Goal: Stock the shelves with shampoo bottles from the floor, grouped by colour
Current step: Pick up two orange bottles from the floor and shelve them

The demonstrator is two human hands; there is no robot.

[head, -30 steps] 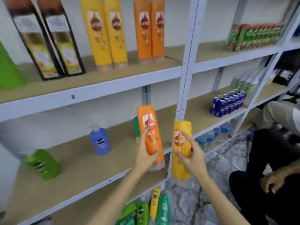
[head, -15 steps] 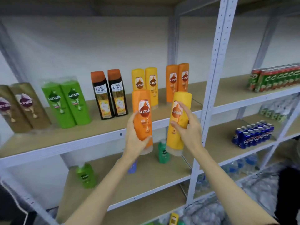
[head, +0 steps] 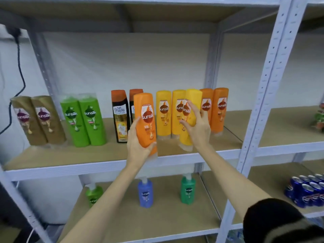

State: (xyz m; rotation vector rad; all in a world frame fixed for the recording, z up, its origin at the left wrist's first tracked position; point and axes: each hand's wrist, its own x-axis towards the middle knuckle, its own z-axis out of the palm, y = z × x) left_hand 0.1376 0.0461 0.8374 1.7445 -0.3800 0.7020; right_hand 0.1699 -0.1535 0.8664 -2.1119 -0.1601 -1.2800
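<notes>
Shelving (head: pixel 87 155) is holding colour pairs. My right hand (head: pixel 198 130) is gripping an upright yellow bottle (head: pixel 190 118), yellow pair (head: pixel 171 113) just left; left hand (head: pixel 138 142) is clasping an orange bottle (head: pixel 145 120), orange pair (head: pixel 214 109) far right.

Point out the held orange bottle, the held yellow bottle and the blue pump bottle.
Held orange bottle (head: pixel 145 118), head view, on its front label.
Held yellow bottle (head: pixel 192 102), head view, on its upper body beside the label.
Blue pump bottle (head: pixel 145 194), head view, on its front label, lower shelf.
</notes>
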